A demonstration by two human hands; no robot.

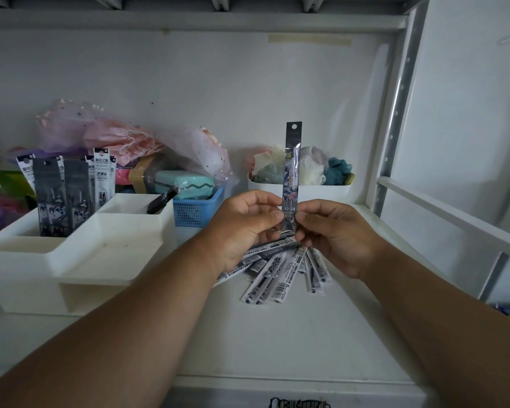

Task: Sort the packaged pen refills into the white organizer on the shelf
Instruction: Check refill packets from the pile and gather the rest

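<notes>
Left hand (242, 228): fingers curled, thumb and forefinger pinching the lower end of the upright refill pack from its left side; a fan of further packs gripped beneath, against the palm.
Right hand (333, 234): fingers curled, fingertips (302, 228) pinching the same lower end from the right side.
Upright refill pack (292, 172): narrow dark sleeve with printed artwork, held vertical between both hands, hang-hole tab at the top, above the shelf and in front of the white bin.
Fanned refill packs (280, 272): several grey-and-white sleeves spreading downward below the hands, barcodes facing up; contact with the shelf surface cannot be told.
White organizer (71, 260): stepped, multi-compartment, standing on the shelf left of the hands.
Sorted packs (62, 195): dark and white sleeves standing upright in the rear left compartment of the organizer.
Single dark pack (162, 200): tilted in the rear right compartment.
Blue basket (195, 210): just behind the organizer, holding a teal case.
White bin (321, 192): behind the hands, filled with bundled fabric-like items.
Shelf (277, 334): white surface with a grey metal upright at the right.
</notes>
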